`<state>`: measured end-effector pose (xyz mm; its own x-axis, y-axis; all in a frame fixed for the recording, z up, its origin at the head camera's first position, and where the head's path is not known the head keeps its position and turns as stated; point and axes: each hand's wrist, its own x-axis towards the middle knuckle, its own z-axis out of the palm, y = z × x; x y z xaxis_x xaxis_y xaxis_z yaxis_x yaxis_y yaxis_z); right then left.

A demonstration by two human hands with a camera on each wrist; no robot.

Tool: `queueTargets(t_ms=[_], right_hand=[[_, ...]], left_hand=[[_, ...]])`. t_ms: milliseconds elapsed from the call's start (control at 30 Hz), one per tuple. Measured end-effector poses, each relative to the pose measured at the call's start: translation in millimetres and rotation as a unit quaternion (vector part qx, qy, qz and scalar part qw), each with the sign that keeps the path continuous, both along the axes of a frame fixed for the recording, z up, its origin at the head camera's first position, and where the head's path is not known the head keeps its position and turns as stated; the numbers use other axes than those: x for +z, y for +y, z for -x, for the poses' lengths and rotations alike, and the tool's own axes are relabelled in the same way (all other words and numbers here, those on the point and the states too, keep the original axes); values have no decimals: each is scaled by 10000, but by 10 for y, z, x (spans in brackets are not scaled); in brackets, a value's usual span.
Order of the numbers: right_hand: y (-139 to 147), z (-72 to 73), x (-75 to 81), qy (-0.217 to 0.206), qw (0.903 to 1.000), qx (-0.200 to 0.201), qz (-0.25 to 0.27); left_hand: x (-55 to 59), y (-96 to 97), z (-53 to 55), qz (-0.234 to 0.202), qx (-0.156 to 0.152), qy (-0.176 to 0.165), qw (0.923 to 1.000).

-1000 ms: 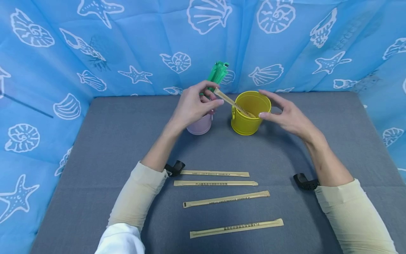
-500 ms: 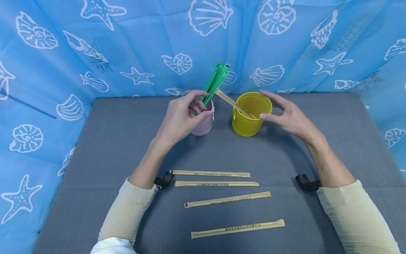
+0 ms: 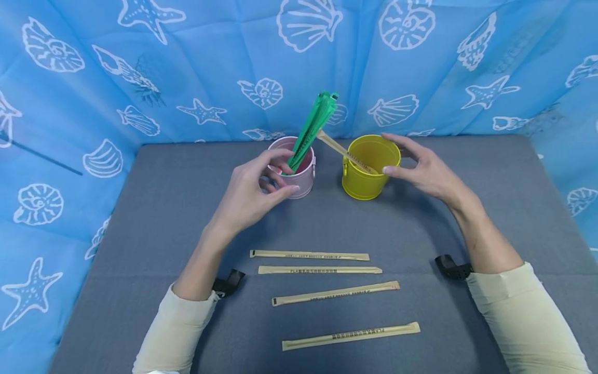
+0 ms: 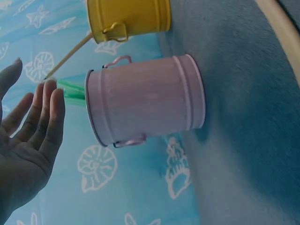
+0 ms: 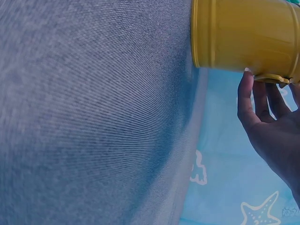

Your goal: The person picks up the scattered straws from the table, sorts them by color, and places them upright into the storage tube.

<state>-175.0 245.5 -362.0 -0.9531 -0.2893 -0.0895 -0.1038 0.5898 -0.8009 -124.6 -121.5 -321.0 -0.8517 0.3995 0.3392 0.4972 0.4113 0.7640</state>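
A yellow bucket [image 3: 365,186] stands at the back of the table, with one paper-wrapped straw [image 3: 337,147] leaning in it and out over its left rim. My right hand [image 3: 427,169] holds the bucket's right side, the thumb at the front rim and the fingertips by its side handle [image 5: 271,78]. To the left stands a pink bucket [image 4: 145,96], holding a bundle of green-wrapped straws [image 3: 312,130]. My left hand [image 3: 249,189], fingers bent loosely and thumb apart, holds nothing. It overlaps the pink bucket's left front in the head view.
Several tan paper-wrapped straws lie spaced apart on the grey table, from the rear one [image 3: 308,255] to the front one [image 3: 350,336]. A blue curtain [image 3: 224,62] with white shell prints hangs behind the table's back edge.
My left hand has drawn away from the straw's upper end, moving left and toward me past the pink bucket. The straw leans in the yellow bucket as before; my right hand stays at that bucket.
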Motion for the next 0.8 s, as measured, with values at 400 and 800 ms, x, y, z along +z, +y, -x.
queueTargets(t_ms=[400, 800], right_hand=[[-2, -26, -19, -66, 9993, -58, 365], [-12, -37, -19, -108, 9992, -97, 379]], left_hand=[[-96, -211, -231, 328, 8, -477, 9983], [-228, -483, -399, 671, 163, -712, 9951]])
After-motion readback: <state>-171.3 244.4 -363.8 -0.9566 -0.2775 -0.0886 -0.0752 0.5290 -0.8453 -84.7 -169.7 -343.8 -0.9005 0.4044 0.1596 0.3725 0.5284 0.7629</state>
